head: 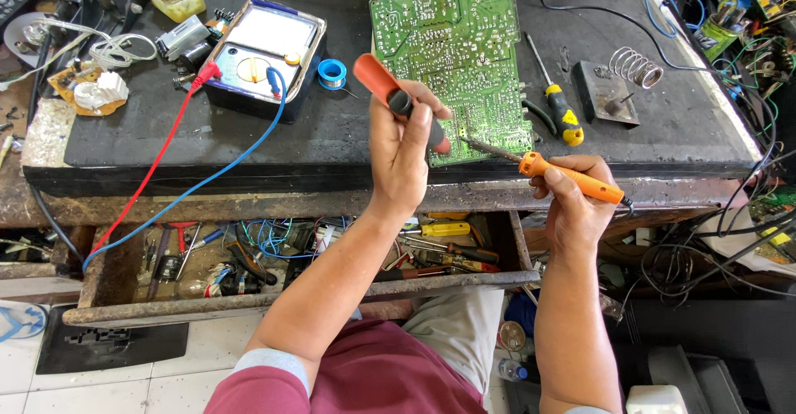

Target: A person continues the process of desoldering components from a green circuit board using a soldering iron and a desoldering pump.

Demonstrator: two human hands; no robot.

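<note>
Over the circuit board (456, 58), hands grip desoldering pump (390, 92) and soldering iron (572, 179); pump tip hidden.

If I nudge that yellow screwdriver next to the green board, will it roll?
The screwdriver probably rolls a little: its shaft is round and it lies flat on the mat. The bulbous yellow-black handle looks heavier, so it would likely pivot around that end. It appears rigid, not fragile.

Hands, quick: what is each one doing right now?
Left hand: closed around a desoldering pump with a red-orange end.
Right hand: closed around an orange soldering iron, tip at the green circuit board.
</note>
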